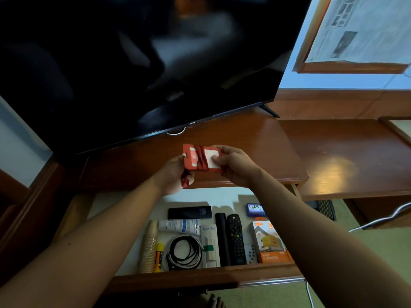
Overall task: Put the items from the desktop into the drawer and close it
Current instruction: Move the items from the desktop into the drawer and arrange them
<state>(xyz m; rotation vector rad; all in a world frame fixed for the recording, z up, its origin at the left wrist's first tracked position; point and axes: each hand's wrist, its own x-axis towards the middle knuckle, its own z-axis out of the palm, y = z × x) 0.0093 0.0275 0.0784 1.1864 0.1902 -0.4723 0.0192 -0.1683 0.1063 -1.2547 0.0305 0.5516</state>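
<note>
Both hands share the grip on a red card holder (201, 158), held up above the table (249, 138) just in front of the television (133, 63). The left hand (175, 176) is closed round its left end, with the red strap trailing down through the palm. The right hand (233, 165) pinches the right end, thumb pressed on the white card face and fingers curled behind. Neither hand has room for anything else.

It looks as if the strap is being wound round the holder, or gathered up, so the thing goes in as a tidy bundle rather than a loose tangle. That would explain why it is held level, face towards the person, clear of the wood instead of being dropped straight down.

Both forearms reach forward over the open drawer (200, 278), wrists bent slightly inward so the hands meet in the middle.

Below them the drawer is already well filled, laid out in neat rows: a stack of paper cups (149, 247), a tube (179, 225), a coiled cable (184, 252), a remote (235, 240), an orange charger box (270, 243) and a soap bar (254, 210). The bare white floor at the back seems the likeliest spot for the holder. The part of the table I can see holds nothing else loose, so this may be the last item before the drawer is pushed shut.
</note>
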